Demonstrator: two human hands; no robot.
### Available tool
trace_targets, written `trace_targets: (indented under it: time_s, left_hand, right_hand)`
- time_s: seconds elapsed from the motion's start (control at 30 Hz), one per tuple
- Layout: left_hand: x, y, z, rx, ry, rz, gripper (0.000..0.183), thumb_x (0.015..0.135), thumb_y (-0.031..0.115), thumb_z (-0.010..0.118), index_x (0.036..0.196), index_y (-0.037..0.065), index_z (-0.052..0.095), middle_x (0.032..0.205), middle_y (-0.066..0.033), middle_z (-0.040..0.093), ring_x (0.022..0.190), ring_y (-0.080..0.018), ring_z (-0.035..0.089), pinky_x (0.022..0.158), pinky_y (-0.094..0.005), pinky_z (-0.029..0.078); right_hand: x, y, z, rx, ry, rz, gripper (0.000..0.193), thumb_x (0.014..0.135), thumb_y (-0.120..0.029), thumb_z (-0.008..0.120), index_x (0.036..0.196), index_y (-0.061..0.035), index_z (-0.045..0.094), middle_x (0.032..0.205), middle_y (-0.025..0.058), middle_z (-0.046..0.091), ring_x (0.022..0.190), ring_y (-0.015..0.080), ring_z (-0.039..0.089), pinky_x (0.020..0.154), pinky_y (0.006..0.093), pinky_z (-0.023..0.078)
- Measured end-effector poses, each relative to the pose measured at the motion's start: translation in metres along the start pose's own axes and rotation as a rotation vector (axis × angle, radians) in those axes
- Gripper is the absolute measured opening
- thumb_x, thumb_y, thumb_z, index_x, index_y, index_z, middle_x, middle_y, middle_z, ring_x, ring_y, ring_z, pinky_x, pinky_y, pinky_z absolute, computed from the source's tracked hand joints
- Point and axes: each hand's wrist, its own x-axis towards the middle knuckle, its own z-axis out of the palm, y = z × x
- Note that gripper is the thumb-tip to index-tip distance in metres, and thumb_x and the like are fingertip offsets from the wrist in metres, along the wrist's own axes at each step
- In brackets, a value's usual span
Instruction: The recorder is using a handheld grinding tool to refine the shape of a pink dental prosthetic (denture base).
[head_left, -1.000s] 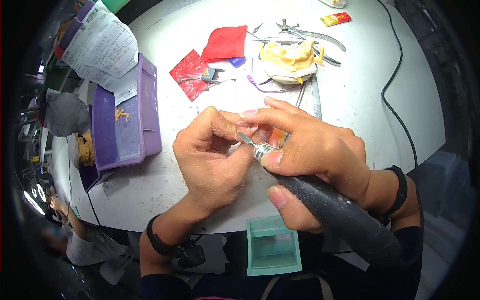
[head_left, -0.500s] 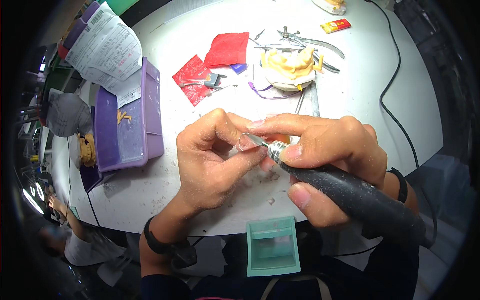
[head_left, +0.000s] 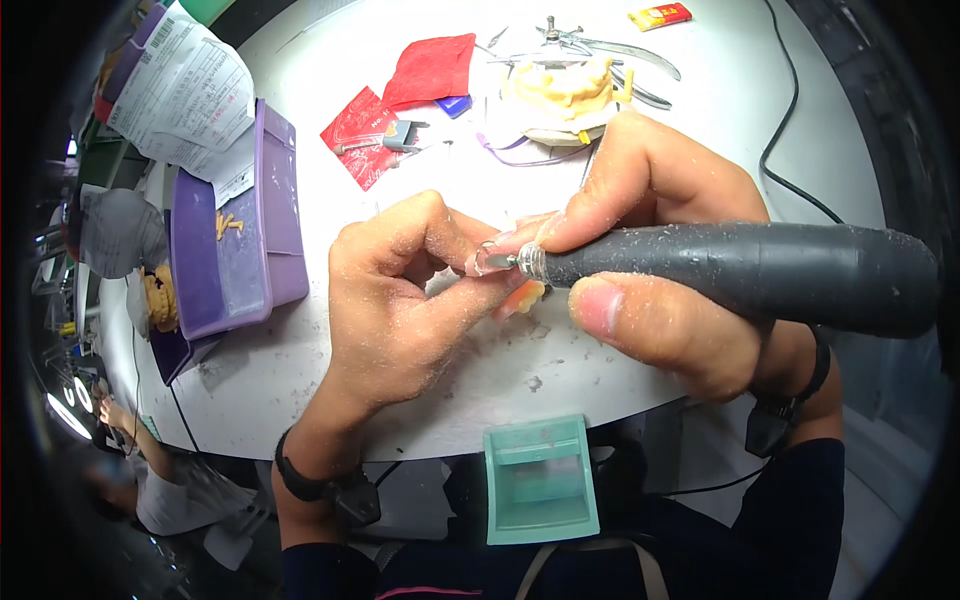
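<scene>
My left hand (head_left: pixel 390 300) pinches a small denture (head_left: pixel 524 297), its pink and yellowish tooth-coloured part peeking out below the fingers. The rest of the denture is hidden by both hands. In my right hand (head_left: pixel 680 340) lies a thick black rotary handpiece (head_left: pixel 740 272), gripped near its metal collar and held almost level. The bur (head_left: pixel 497 260) at its end touches or nearly touches a clear, shiny part at my left fingertips. Fine white dust covers the fingers of both hands.
A yellow dental cast (head_left: pixel 560 95) stands beyond my hands, beside metal pliers (head_left: pixel 640 58). Red sheets (head_left: pixel 430 70) lie left of it. At the left is a purple bin (head_left: pixel 285 230) with papers (head_left: pixel 185 100). A green tray (head_left: pixel 540 520) sits at the table's front edge.
The handpiece has swung from a downward slant to nearly level, its rear end rising to the right. My right hand has turned with it, and more of the denture shows. The view has shifted slightly.
</scene>
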Motion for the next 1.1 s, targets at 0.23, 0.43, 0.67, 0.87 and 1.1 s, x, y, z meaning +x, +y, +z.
trace_targets:
  time_s: [0.23, 0.43, 0.67, 0.87, 1.1]
  left_hand:
    - [-0.001, -0.005, -0.001, -0.252, 0.015, -0.105, 0.018, 0.085, -0.008, 0.066, 0.085, 0.001, 0.05, 0.087, -0.0163, 0.069, 0.08, -0.0158, 0.067, 0.069, -0.0287, 0.055]
    - [-0.001, 0.001, -0.001, -0.474, 0.105, -0.238, 0.025, 0.084, -0.004, 0.07, 0.1, 0.003, 0.052, 0.098, -0.0107, 0.062, 0.089, -0.0165, 0.064, 0.078, -0.0288, 0.054]
    - [-0.002, -0.001, -0.003, -0.545, 0.088, -0.291, 0.013, 0.093, 0.008, 0.057, 0.104, 0.002, 0.057, 0.106, -0.0113, 0.06, 0.096, -0.0189, 0.061, 0.085, -0.0334, 0.052]
    - [-0.003, 0.01, -0.011, -0.751, -0.115, -0.378, 0.016, 0.092, 0.011, 0.055, 0.103, 0.0, 0.059, 0.09, -0.0105, 0.062, 0.07, -0.0132, 0.058, 0.06, -0.0266, 0.048]
    - [-0.007, 0.015, -0.011, -0.584, -0.053, -0.429, 0.019, 0.091, 0.012, 0.057, 0.104, -0.002, 0.062, 0.081, -0.0086, 0.063, 0.06, -0.009, 0.051, 0.048, -0.023, 0.04]
  right_hand:
    - [-0.001, -0.001, 0.003, -0.019, 0.057, -0.116, 0.03, 0.081, -0.014, 0.063, 0.104, 0.0002, 0.051, 0.101, 0.0166, 0.063, 0.096, 0.0168, 0.059, 0.088, 0.0349, 0.047]
    - [0.004, 0.017, 0.016, -0.175, 0.225, -0.506, 0.033, 0.083, 0.0, 0.066, 0.111, 0.0041, 0.049, 0.101, 0.018, 0.063, 0.09, 0.0146, 0.063, 0.083, 0.0309, 0.051]
    - [0.011, 0.028, 0.021, -0.137, 0.33, -0.539, 0.039, 0.079, 0.005, 0.071, 0.113, 0.0045, 0.054, 0.098, 0.0153, 0.065, 0.088, 0.0153, 0.067, 0.078, 0.0272, 0.054]
    - [0.005, 0.017, 0.003, -0.293, 0.162, -0.68, 0.041, 0.082, -0.01, 0.07, 0.115, -0.0026, 0.047, 0.085, 0.0147, 0.063, 0.101, 0.0363, 0.066, 0.097, 0.0527, 0.046]
    - [0.003, 0.007, 0.005, -0.369, -0.023, -0.696, 0.04, 0.079, -0.009, 0.067, 0.115, -0.0109, 0.048, 0.07, 0.0107, 0.063, 0.108, 0.0508, 0.062, 0.101, 0.0672, 0.037]
